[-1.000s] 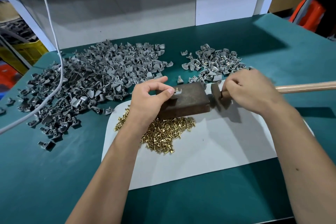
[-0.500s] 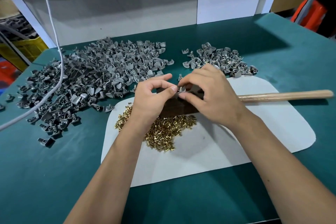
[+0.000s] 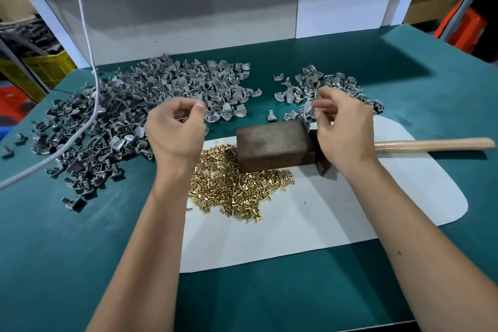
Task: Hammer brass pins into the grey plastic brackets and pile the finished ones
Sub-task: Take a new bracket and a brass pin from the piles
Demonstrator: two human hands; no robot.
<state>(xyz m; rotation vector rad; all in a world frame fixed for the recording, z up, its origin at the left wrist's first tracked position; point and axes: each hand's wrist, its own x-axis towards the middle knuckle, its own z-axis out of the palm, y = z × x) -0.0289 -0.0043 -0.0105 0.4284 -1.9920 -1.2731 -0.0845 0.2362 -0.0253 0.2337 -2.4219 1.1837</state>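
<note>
I see both hands raised over the green table (image 3: 67, 264). My left hand (image 3: 175, 133) hovers at the near edge of the big bracket heap (image 3: 140, 116), fingers curled with thumb and forefinger nearly meeting; something small and dark shows inside the curl, but I cannot tell whether it is held. My right hand (image 3: 346, 132) is up beside the small pile (image 3: 323, 89) of brackets at the back right, fingers curled toward the thumb; a grey shape sits at the blurred fingertips, and I cannot tell if it is pinched there or belongs to the pile behind.

The block (image 3: 275, 144) sits on the white mat (image 3: 323, 218), its top bare. The hammer (image 3: 431, 144) lies flat on the mat, head against the block's right end, handle pointing right, partly under my right wrist. The pins (image 3: 237, 186) are heaped on the mat just in front of the block and to its left. One lone bracket (image 3: 272, 117) stands on the table just behind the block, between the two heaps. A white cable (image 3: 89, 67) hangs down across the big heap on the left.
</note>
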